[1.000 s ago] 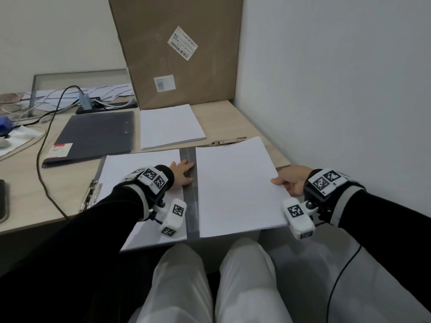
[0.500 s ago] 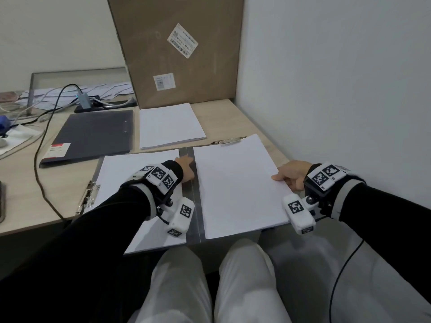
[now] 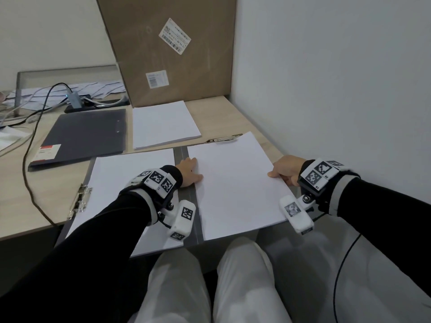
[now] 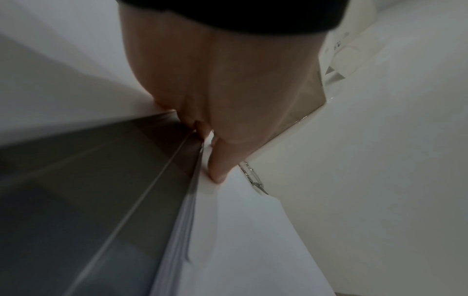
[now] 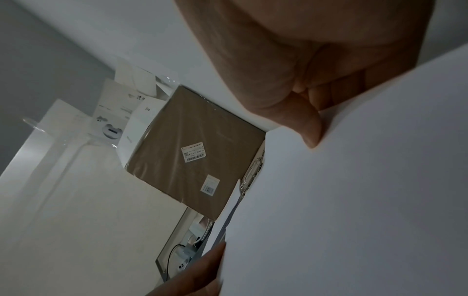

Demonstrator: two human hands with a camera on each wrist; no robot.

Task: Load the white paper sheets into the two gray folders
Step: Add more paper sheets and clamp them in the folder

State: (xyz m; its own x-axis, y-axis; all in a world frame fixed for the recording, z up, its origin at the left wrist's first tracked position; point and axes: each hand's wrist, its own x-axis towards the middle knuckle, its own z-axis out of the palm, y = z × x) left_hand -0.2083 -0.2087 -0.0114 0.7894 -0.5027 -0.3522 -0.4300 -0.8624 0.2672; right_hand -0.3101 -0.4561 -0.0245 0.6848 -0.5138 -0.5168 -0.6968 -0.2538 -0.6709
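An open gray folder [image 3: 182, 155] lies at the desk's near edge. White sheets [image 3: 130, 173] cover its left half, and a thicker white paper stack [image 3: 233, 187] lies on its right half. My left hand [image 3: 190, 172] pinches the stack's left edge by the spine, thumb [image 4: 220, 164] on top. My right hand [image 3: 283, 169] grips the right edge, thumb [image 5: 303, 124] on top and fingers curled below. The stack's far edge meets a metal clip [image 3: 224, 139]. A closed gray folder [image 3: 86, 134] lies at the back left, beside a loose white stack [image 3: 163, 124].
A large cardboard box [image 3: 168, 50] leans against the wall behind the papers. A black cable [image 3: 28, 164] crosses the desk at left, by a second metal clip [image 3: 79, 201] on the folder's left edge. A white wall [image 3: 326, 89] stands close on the right.
Held by both hands, the right stack has slid slightly away from me, so its far edge now reaches the clip. Both hands keep their hold.
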